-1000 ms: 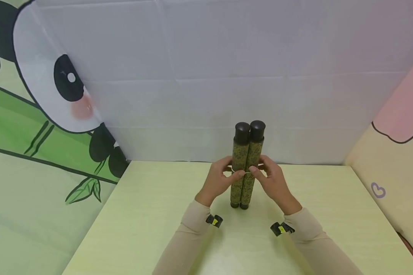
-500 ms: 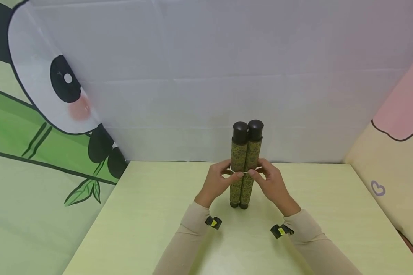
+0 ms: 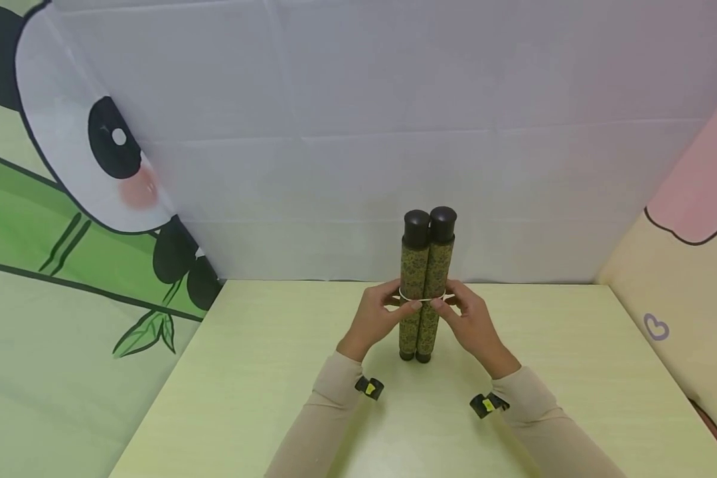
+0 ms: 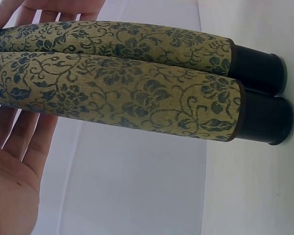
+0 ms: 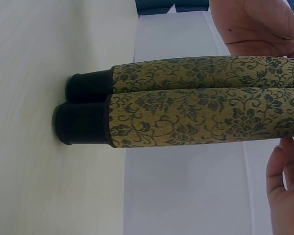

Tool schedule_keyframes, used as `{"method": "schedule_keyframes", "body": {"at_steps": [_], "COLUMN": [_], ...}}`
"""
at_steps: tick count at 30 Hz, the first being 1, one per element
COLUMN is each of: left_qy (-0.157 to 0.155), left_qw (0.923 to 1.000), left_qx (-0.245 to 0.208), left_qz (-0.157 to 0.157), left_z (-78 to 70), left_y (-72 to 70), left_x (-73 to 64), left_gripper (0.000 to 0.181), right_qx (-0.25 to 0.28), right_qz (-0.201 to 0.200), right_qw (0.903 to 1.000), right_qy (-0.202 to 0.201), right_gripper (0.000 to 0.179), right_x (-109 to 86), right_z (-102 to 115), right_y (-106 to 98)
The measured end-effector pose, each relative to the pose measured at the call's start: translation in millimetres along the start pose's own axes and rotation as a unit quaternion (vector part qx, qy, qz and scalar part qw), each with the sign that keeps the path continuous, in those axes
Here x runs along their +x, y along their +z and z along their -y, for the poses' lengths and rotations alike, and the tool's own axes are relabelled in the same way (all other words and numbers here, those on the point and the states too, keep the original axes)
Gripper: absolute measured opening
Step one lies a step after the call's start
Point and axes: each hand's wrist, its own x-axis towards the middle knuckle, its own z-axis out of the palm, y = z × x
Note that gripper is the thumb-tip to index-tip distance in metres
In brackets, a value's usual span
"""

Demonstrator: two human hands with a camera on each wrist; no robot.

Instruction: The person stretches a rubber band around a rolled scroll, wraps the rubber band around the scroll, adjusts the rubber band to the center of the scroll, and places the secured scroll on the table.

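Note:
Two tubes (image 3: 414, 269) covered in gold brocade with dark floral scrollwork stand upright, side by side, on the table, dark caps at both ends. Round their middle runs a thin white band (image 3: 427, 300). My left hand (image 3: 375, 315) holds the tubes from the left, thumb tip at the band in front and fingers reaching behind. From the right, my right hand (image 3: 471, 320) holds them the same way, its thumb close to the other. Fingers of the left hand (image 4: 27, 139) show behind the brocade in the left wrist view. The band is out of sight in both wrist views.
The pale yellow-green table (image 3: 263, 372) extends around the tubes on all sides. Behind it hangs a creased white cloth (image 3: 334, 199). A panda and bamboo print (image 3: 54, 219) covers the left side; a pink and cream print (image 3: 681, 279) covers the right.
The white band shows more fully now, curving round both outer sides of the tubes. Both hands have shifted slightly, the right thumb a little lower. The tubes stay upright.

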Motion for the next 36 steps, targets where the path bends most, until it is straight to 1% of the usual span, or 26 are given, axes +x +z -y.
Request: {"method": "schedule_keyframes", "body": {"at_steps": [4, 7, 9, 13, 16, 21, 27, 30, 34, 36], "left_qy": [-0.005, -0.009, -0.013, -0.022, -0.023, -0.01, 0.01, 0.007, 0.0, -0.005], "left_qw": [1.0, 0.9999, 0.9999, 0.9996, 0.9995, 0.9998, 0.9999, 0.9998, 0.9999, 0.9999], "left_qx": [-0.002, -0.001, 0.0, -0.001, -0.005, -0.001, 0.011, 0.016, 0.016, 0.013], "left_qz": [0.002, 0.006, 0.011, 0.019, 0.02, 0.016, -0.001, -0.004, -0.005, -0.006], "left_z": [0.8, 2.3, 2.9, 2.1, -0.5, -5.7, -12.5, -13.4, -12.6, -11.4], "left_y": [0.5, 0.7, 0.7, 0.4, -0.4, -3.1, -5.0, -4.0, -2.1, -1.3], "left_x": [-1.3, -2.1, -2.5, -3.5, -4.4, -4.0, 0.6, 1.1, -0.6, -1.3], "left_gripper": [0.058, 0.057, 0.054, 0.04, 0.037, 0.047, 0.057, 0.061, 0.064, 0.063], "right_qx": [0.001, 0.002, 0.001, -0.009, -0.016, -0.02, -0.009, -0.009, -0.012, -0.014], "right_qz": [0.004, 0.004, 0.003, 0.003, 0.007, 0.008, -0.004, -0.009, -0.005, -0.002], "right_qw": [0.9999, 0.9999, 0.9999, 0.9998, 0.9998, 0.9998, 0.9997, 0.9997, 0.9998, 0.9998], "right_qy": [0.014, 0.014, 0.015, 0.017, 0.014, -0.001, -0.021, -0.023, -0.016, -0.01], "right_gripper": [0.037, 0.039, 0.04, 0.041, 0.042, 0.046, 0.034, 0.03, 0.03, 0.032], "right_x": [-2.0, -2.5, -2.4, -2.8, -2.3, 1.2, 8.3, 9.2, 6.7, 5.0], "right_z": [-0.1, -0.5, -1.0, -1.1, 0.6, 6.7, 15.2, 16.5, 13.6, 11.5], "right_y": [-0.3, 0.0, 0.3, 0.8, -0.3, -5.2, -9.5, -8.8, -6.3, -5.0]}}
